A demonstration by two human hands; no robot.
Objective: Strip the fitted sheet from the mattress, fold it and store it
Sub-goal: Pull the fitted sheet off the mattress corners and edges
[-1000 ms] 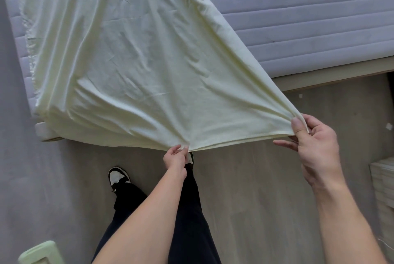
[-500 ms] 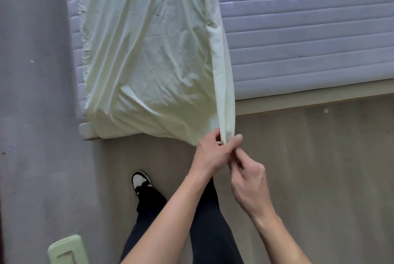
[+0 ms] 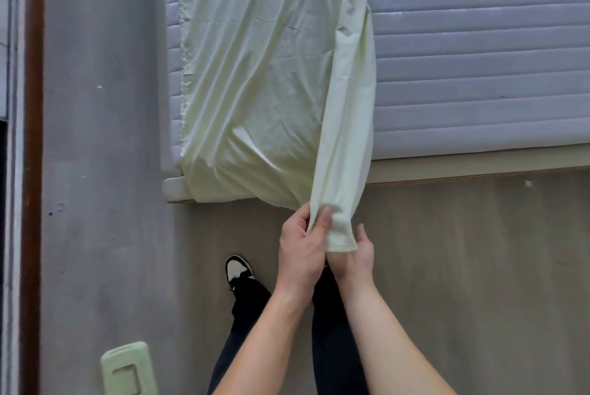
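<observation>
The pale yellow fitted sheet is lying over the left end of the grey quilted mattress, and it is hanging down over the near left corner of the mattress. One folded strip of the sheet is running from the mattress top down past the near edge to the hands. The left hand is pinching this strip between the thumb and the fingers, just in front of the near edge. The right hand is lying under the loose end of the strip, and its fingers are curling up around the cloth, so it is gripping the sheet too. The two hands are touching each other.

The mattress is resting on a light wooden bed base. The floor is greyish wood. A grey wall is standing at the left end of the mattress, with a brown door frame further left. A pale green object is lying near the bottom edge. A dark trouser leg and a black and white shoe are showing below the hands.
</observation>
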